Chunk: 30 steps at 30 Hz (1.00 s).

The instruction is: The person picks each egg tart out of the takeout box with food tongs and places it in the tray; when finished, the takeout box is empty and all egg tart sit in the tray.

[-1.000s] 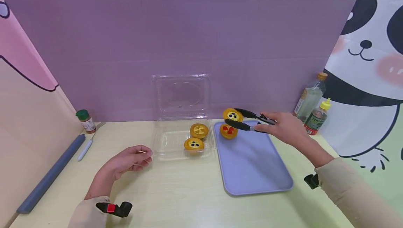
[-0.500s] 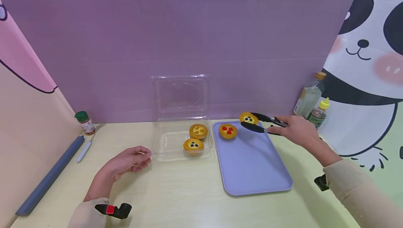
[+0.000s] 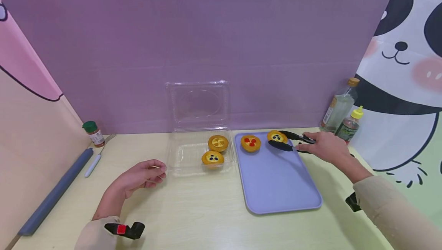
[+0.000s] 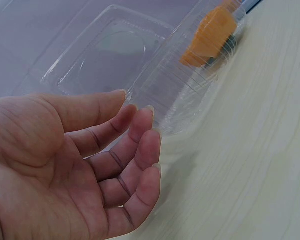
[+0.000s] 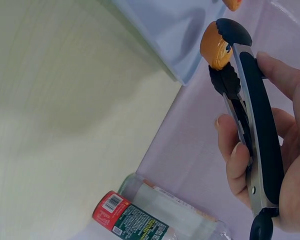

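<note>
My right hand [image 3: 326,148] grips black-tipped tongs [image 5: 260,125]. Between the tong tips is an egg tart [image 3: 277,137] with dark berry-like dots, at the far edge of the lavender tray [image 3: 279,181]; whether it touches the tray is unclear. A tart with red pieces [image 3: 250,143] lies to its left on the tray. My left hand [image 3: 146,175] pinches the left edge of a clear plastic container [image 4: 175,95] between thumb and index finger, its other fingers loosely curled. Inside the container's right side sit a plain-topped tart [image 3: 218,143] and another dotted tart [image 3: 212,158].
The container's clear lid [image 3: 198,104] stands raised against the purple backdrop. At the right stand a tall bottle [image 3: 340,108] and a yellow-capped bottle [image 3: 349,126]. A green-lidded jar [image 3: 94,133], a white-handled fork [image 3: 93,165] and a dark blue roll [image 3: 56,192] are at the left.
The right hand has carried the dotted tart in the tongs rightward, past the red-topped tart, and then lowered it toward the tray. My left hand has stayed put.
</note>
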{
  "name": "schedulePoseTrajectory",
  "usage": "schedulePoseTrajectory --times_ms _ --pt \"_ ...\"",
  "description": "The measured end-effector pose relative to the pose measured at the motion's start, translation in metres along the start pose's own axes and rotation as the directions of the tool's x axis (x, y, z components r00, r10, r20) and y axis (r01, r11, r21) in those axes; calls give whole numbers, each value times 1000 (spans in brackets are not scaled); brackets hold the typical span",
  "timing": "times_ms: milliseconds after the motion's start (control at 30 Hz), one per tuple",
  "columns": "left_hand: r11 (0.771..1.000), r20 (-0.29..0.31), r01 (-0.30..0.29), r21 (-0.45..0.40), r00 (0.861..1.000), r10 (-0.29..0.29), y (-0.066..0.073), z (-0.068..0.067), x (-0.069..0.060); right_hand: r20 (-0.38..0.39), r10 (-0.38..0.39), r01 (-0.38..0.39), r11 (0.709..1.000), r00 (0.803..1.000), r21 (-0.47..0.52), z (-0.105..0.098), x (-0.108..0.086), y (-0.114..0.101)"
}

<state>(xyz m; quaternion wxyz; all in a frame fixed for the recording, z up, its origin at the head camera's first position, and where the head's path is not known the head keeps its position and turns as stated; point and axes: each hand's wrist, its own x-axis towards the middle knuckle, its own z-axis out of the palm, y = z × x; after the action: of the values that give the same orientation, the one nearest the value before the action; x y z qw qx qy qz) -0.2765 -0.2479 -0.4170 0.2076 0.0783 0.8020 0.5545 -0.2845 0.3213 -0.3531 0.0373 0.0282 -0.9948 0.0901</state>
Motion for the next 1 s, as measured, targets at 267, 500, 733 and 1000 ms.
schedulePoseTrajectory --times_ms 267,500,733,1000 --pt "1000 -13 7 6 1000 -6 0 0 0 51 -10 9 1000 999 6 6 3 -5" --pt "1000 -16 13 0 1000 -13 -2 0 0 59 -16 15 1000 998 9 7 5 -8" --pt "1000 -19 11 -3 1000 -11 0 1 1 42 -27 27 1000 999 0 9 7 -8" --pt "1000 -12 6 4 1000 -6 2 1 1 31 -33 33 999 999 5 10 9 -7"
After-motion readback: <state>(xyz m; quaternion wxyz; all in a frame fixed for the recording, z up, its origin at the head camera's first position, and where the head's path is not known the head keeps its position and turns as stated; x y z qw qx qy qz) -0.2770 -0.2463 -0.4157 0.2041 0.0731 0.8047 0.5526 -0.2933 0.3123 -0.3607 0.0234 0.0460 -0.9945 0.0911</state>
